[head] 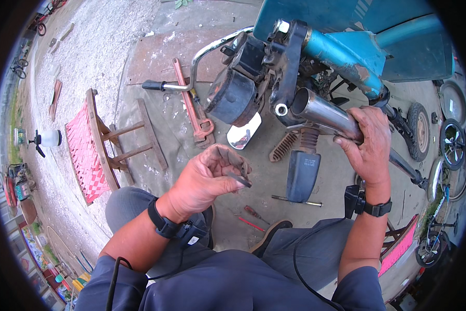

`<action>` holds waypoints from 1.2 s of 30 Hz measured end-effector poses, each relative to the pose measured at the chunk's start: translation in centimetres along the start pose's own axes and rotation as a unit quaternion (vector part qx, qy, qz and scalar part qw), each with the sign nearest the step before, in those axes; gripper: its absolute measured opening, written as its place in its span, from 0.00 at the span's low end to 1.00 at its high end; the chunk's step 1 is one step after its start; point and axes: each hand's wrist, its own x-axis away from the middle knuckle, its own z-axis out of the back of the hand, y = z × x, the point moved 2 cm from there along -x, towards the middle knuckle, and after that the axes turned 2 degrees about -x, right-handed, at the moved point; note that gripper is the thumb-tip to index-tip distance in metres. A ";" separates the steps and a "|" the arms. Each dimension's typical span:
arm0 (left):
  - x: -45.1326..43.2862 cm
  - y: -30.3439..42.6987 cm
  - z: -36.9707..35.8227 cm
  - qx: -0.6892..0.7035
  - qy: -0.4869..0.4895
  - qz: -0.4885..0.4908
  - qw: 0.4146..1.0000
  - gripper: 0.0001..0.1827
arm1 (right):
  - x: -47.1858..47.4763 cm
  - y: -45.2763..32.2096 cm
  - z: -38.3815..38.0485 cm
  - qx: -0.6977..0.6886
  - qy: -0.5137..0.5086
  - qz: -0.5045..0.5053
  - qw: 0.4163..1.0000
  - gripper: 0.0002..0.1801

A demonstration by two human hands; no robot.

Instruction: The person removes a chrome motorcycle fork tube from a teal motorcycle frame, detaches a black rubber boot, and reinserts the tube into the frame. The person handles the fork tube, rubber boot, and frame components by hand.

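Observation:
My left hand [213,171] is raised in front of me, its thumb and fingers pinching a small dark flat piece [238,180] whose kind I cannot tell. With my right hand [367,144] I grip the lower end of a shiny metal tube [328,112] on the front of a motorcycle; its open upper end faces left. Beside the tube stand a black fork bracket [291,70] and the turquoise frame [341,62]. A round black instrument housing [233,97] hangs left of the tube, above a rear-view mirror [243,131]. The chrome handlebar [201,54] curves out to the left.
On the ground cloth lie a red pipe wrench [192,109], a brush [283,147], a long bolt [297,201] and a screwdriver [256,214]. A woven stool [89,147] lies tipped at left. A wheel [418,132] is at right.

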 end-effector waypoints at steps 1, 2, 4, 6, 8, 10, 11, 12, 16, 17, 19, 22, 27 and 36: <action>0.1 0.1 -0.1 -0.012 0.012 0.004 1.000 0.21 | 0.0 0.0 0.0 -0.001 0.001 0.001 1.000 0.30; 0.2 0.2 -0.2 -0.024 0.024 0.007 0.999 0.21 | 0.0 0.0 0.0 -0.002 0.002 0.002 1.000 0.30; 0.3 0.3 -0.5 -0.023 0.040 0.011 0.999 0.21 | 0.0 0.0 0.0 -0.004 0.003 0.003 1.000 0.30; 0.3 0.4 -0.7 -0.025 0.046 0.012 0.999 0.22 | 0.0 0.0 0.0 -0.006 0.002 0.002 1.000 0.30; 0.3 0.3 -0.7 -0.026 0.042 0.008 0.999 0.21 | 0.0 0.0 0.0 -0.002 0.004 0.003 1.000 0.30; 0.2 0.0 -0.5 -0.042 0.043 0.020 0.998 0.21 | 0.0 0.0 0.0 -0.002 0.005 0.004 1.000 0.30; 0.1 -0.2 -0.4 -0.049 0.043 0.025 0.998 0.21 | 0.0 0.0 0.0 -0.003 0.006 0.004 1.000 0.29; -0.1 -0.6 -0.2 -0.078 0.049 0.034 0.995 0.21 | 0.0 0.0 0.0 -0.004 0.006 0.004 1.000 0.29; -0.9 -2.9 0.9 -0.233 0.082 0.088 0.965 0.19 | 0.1 0.0 0.1 -0.016 0.012 -0.003 1.000 0.30; -1.1 -3.5 1.3 -0.282 0.093 0.107 0.949 0.19 | 0.2 0.0 0.0 -0.015 0.014 -0.003 1.000 0.31; -1.5 -4.8 1.7 -0.302 0.088 0.105 0.944 0.20 | 0.2 0.0 -0.1 -0.014 0.012 -0.005 1.000 0.30; -2.0 -6.1 2.2 -0.324 0.071 0.103 0.938 0.20 | 0.2 0.1 -0.1 -0.021 0.008 -0.016 1.000 0.30; -2.3 -6.2 2.2 -0.351 0.093 0.128 0.923 0.19 | 0.1 -0.1 0.1 -0.030 0.020 -0.024 0.999 0.28; -3.7 -3.1 -0.2 -0.117 0.131 0.120 0.977 0.14 | 0.1 0.3 0.0 -0.032 0.009 -0.004 0.999 0.31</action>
